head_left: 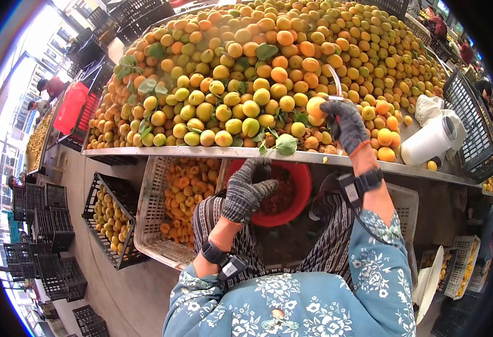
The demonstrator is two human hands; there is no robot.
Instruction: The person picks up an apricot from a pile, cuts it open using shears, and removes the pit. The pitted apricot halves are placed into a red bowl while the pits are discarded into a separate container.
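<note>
My right hand (345,121), in a dark grey glove, is closed round a thin curved knife (334,78) whose pale blade points up and away. Its fingertips touch an orange apricot (316,107) at the near edge of the apricot heap (246,67). My left hand (249,190), in a grey knit glove, hangs over the red basin (301,196), below the table's metal rim (201,151). Its thumb stands apart from the fingers, and I see nothing held. Dark reddish scraps (277,196) lie in the basin. Opened apricot pieces (316,140) and a green leaf (286,144) lie near the rim.
A pale crate (151,219) of halved apricots stands left of my legs, beside a black crate (96,202) of whole ones. On the table's right are a white container (429,140) and a black crate (471,126). People work at the far left.
</note>
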